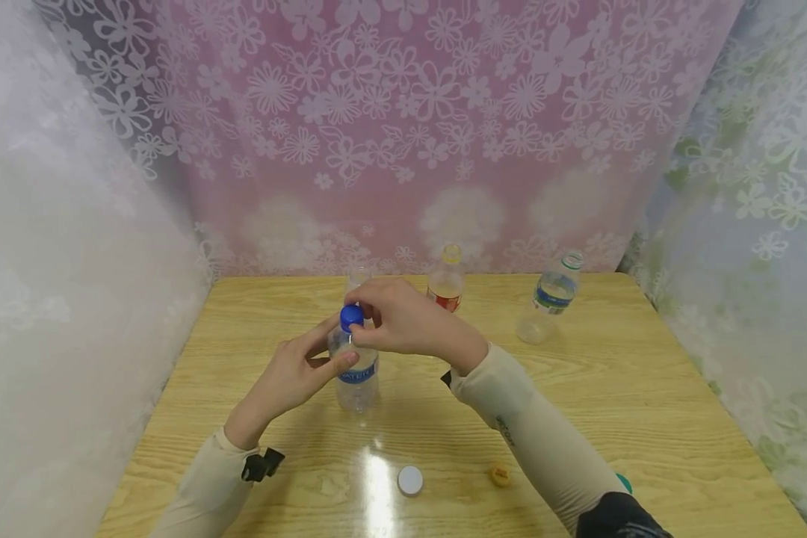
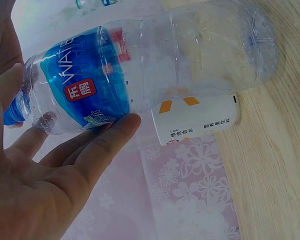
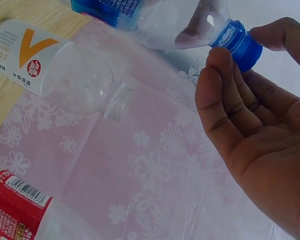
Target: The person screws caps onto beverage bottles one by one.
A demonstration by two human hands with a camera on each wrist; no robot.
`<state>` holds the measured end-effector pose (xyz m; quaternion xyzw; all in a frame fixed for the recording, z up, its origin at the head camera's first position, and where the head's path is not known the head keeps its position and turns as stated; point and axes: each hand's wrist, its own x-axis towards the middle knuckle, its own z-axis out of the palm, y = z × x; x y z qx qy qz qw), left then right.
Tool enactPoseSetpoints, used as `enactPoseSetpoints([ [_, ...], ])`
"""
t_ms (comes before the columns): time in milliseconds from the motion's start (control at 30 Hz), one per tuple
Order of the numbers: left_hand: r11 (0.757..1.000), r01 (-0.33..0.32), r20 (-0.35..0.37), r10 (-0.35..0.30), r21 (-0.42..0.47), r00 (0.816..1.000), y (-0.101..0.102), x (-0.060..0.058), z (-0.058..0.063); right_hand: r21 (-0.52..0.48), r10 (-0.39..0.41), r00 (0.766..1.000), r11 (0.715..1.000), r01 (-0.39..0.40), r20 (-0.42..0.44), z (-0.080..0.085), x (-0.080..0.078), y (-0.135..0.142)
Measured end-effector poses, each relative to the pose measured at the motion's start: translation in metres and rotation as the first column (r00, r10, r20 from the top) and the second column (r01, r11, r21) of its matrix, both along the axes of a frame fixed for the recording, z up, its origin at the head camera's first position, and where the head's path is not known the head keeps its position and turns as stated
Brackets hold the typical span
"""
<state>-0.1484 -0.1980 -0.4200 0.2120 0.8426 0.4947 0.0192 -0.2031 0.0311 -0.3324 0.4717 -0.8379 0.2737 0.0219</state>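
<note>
Though narrow, right grip (image 1: pixel 406 317) on cap (image 1: pixel 351 317).

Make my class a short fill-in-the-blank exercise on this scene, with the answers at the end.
1. The right hand pinches a cap coloured ____.
2. The left hand grips a bottle whose label bears the English word ____.
3. The number of loose caps lying on the table is ____.
4. The leftmost loose cap is coloured ____.
Missing words: blue; WATER; three; white.
</note>
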Motion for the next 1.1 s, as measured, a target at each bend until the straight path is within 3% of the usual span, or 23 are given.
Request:
enactPoseSetpoints([
  [233,1.0,0.002,-0.003,-0.002,-0.003,1.0,-0.001,0.0,0.0,0.002,-0.032,0.999,0.999,0.032,-0.011,-0.002,-0.001,-0.002],
  [667,1.0,0.0,-0.002,0.0,-0.001,1.0,-0.002,0.001,-0.002,0.01,-0.144,0.98,0.989,0.147,-0.138,-0.009,0.0,-0.006],
  [1100,1.0,0.002,-0.017,-0.002,-0.001,1.0,-0.001,0.0,-0.003,-0.042,-0.08,0.988,0.996,0.075,-0.129,-0.009,0.0,-0.001],
])
